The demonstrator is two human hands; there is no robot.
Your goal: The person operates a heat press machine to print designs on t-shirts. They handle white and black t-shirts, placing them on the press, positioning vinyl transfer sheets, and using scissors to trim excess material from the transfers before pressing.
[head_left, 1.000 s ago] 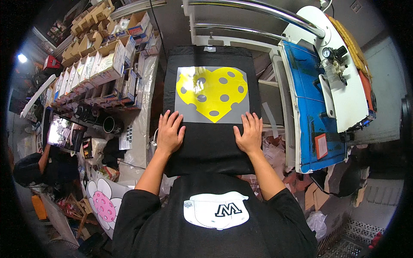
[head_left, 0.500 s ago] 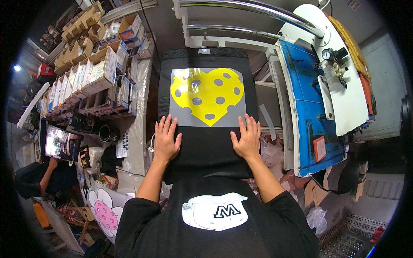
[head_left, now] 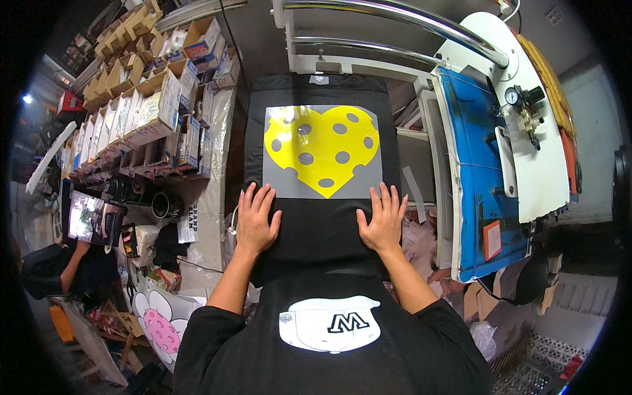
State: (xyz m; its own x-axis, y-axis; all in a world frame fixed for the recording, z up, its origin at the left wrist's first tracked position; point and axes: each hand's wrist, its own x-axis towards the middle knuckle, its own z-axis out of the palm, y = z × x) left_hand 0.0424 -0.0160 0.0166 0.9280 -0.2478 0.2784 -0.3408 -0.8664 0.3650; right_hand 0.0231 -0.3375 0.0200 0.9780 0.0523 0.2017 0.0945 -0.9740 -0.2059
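Note:
Both palms lie flat on a black shirt (head_left: 316, 227) spread over a board in front of me. My left hand (head_left: 257, 217) rests at the cloth's left edge with fingers stretched out. My right hand (head_left: 383, 217) mirrors it at the right edge, fingers apart. Neither holds anything. Just beyond the fingertips, between the hands, a transfer sheet (head_left: 280, 186) lies on the cloth, with a glossy film over it. It bears a yellow heart (head_left: 322, 141) with grey oval spots, point toward me. A small white tag (head_left: 318, 79) sits at the cloth's far end.
At right stands a press with chrome bars (head_left: 395, 20), a blue padded plate (head_left: 490, 197) and a pressure gauge (head_left: 512, 97). Cardboard boxes (head_left: 155, 105) line the left side. A co-worker's hand (head_left: 80, 250) is by a lit tablet (head_left: 87, 216) at far left.
The view has shifted slightly, so the board and press sit a little further right and lower. My hands stay flat at the cloth's edges; the sheet keeps its place on the cloth.

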